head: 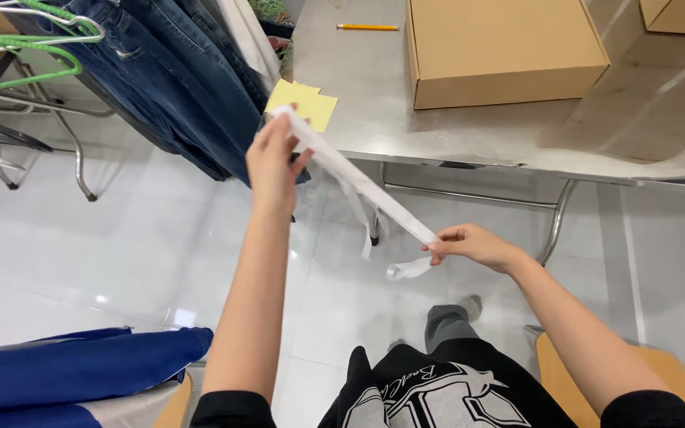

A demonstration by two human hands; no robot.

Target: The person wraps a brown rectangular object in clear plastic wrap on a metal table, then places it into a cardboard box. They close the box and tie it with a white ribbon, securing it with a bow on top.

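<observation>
Hangers (pixel 33 43): green, far left on a rack, above the jeans (pixel 176 79) that hang beside the desk.
Blue cloth (pixel 73 368): bottom left, lying low, apart from both hands.
Left hand (pixel 273 162): raised, fingers pinched on the upper end of the strip (pixel 358 182) — held high so the strip runs taut.
Strip: white, stretched in the air on a slant before the desk (pixel 374 111), loose tails dangling below.
Right hand (pixel 473 244): lower, pinched on the strip's other end — a short curl hangs past it.
Yellow paper (pixel 307 101): on the desk corner.
Box (pixel 505 47): cardboard, shut, further right on the desk.
</observation>
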